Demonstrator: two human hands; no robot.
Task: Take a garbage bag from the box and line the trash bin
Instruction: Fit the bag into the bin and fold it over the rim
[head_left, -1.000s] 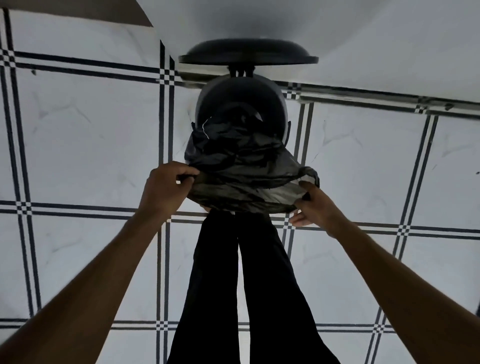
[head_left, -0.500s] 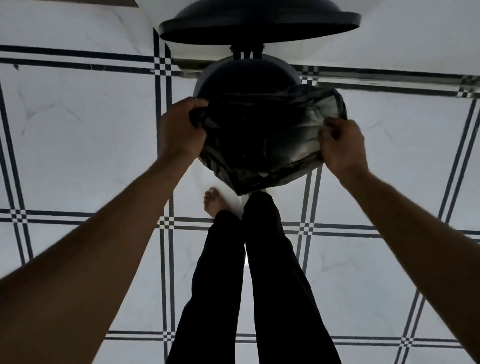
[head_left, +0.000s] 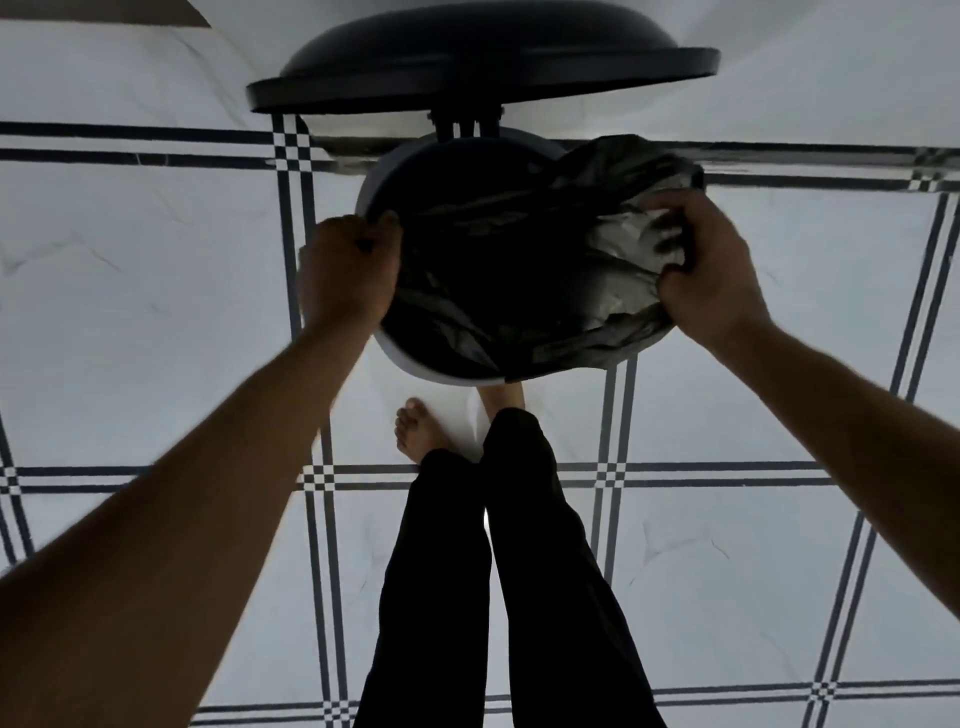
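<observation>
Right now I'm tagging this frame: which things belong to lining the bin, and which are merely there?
Part of the job:
garbage bag
trash bin
bin lid, raised
left hand
right hand

Merely there:
tiled floor
bare foot

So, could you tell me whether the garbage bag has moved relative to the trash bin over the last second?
Yes. The garbage bag hung bunched in front of the trash bin near the legs; now it is spread across the bin's opening, held by the left hand and right hand.
</observation>
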